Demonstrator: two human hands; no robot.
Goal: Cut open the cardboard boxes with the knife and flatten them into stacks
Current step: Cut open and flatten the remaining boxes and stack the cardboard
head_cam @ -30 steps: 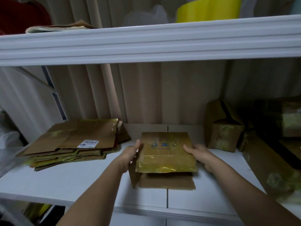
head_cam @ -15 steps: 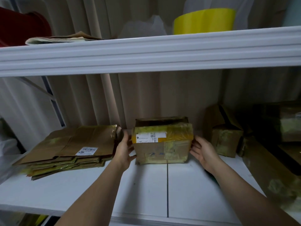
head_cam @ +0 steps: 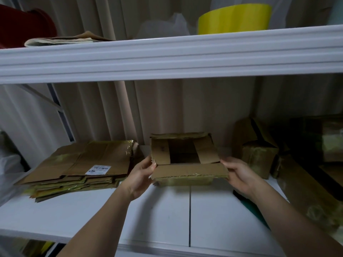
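Cardboard box (head_cam: 187, 160) sits in the middle of the white shelf (head_cam: 167, 216), open end facing the camera so you can see straight into it, flaps splayed out. Using the box as the landmark: left hand (head_cam: 143, 175) pinches its lower-left flap corner between thumb and fingers, right hand (head_cam: 239, 173) curls around the lower-right corner of the front flap. Left of the box is the stack of flattened boxes (head_cam: 79, 166), just beside it, not touching as far as I can tell. Right of the box there's a still-taped box (head_cam: 258, 151) and more taped-up ones further over in the dark. Nearer than the box on its right, something dark and thin (head_cam: 250, 206) lies on the shelf under the right forearm; might be the knife, can't really tell. Handling-wise, I'd guess it's light and empty, and the corrugated walls look soft and a bit chewed at the edges, so the flaps will bend before the box moves. The yellowish tape looks slick. Better to grip the side walls at opposite corners and push them diagonally to collapse it.
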